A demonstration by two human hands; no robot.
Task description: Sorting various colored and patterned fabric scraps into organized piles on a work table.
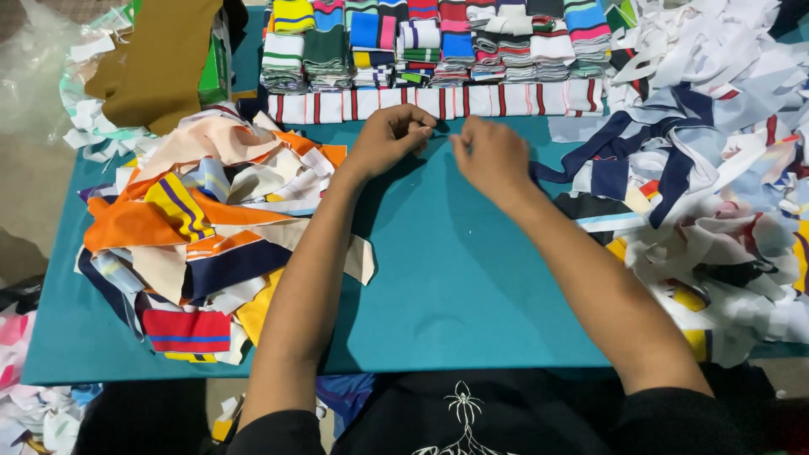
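striped rib strip point(438, 101), white with red bars, lies flat along the far edge of the teal tabletop point(455, 286), just beyond both hands. at far left sits a loose heap of orange, navy and cream fabric scraps point(202, 227). the left hand point(389, 136) is curled, its grip narrow, fingertips pinched near the strip; whether it holds anything, i cannot tell. the right hand point(493, 156) does likewise, pinched small. behind stand neatly folded striped stacks point(438, 42). at right, a white and navy tangle of offcuts point(716, 168). judging by this, many pieces are folded, while both heaps remain unsorted.
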